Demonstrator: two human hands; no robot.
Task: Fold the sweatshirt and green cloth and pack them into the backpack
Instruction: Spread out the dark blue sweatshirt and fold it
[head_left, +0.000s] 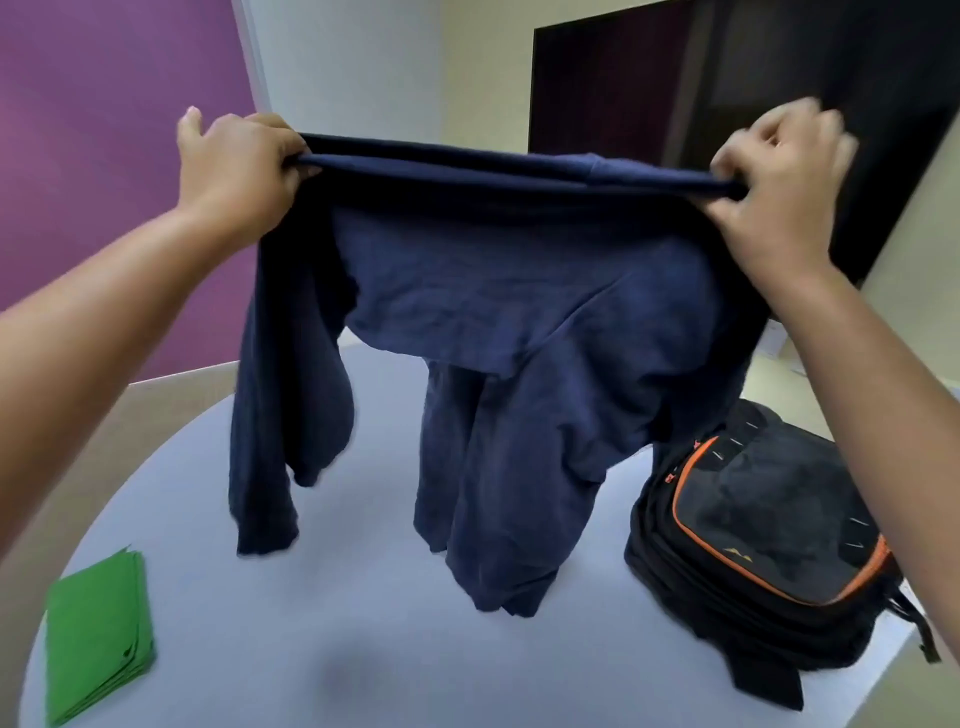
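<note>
Both hands hold the navy sweatshirt (519, 322) up by one stretched edge: left hand (236, 166) and right hand (779, 192) each have fingers curled tight on the fabric. Below the left fingers lies the folded green cloth (96, 639) on the table (363, 649); below the right fingers lies the black-and-orange backpack (763, 535).

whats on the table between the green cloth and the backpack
In the head view, only the hanging sweatshirt, its lower end near the table, between green cloth and backpack.

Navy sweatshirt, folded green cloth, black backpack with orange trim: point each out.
navy sweatshirt (519, 291): head view, on the hanging body panel.
folded green cloth (96, 634): head view, on its top layer.
black backpack with orange trim (779, 519): head view, on the front pocket.
</note>
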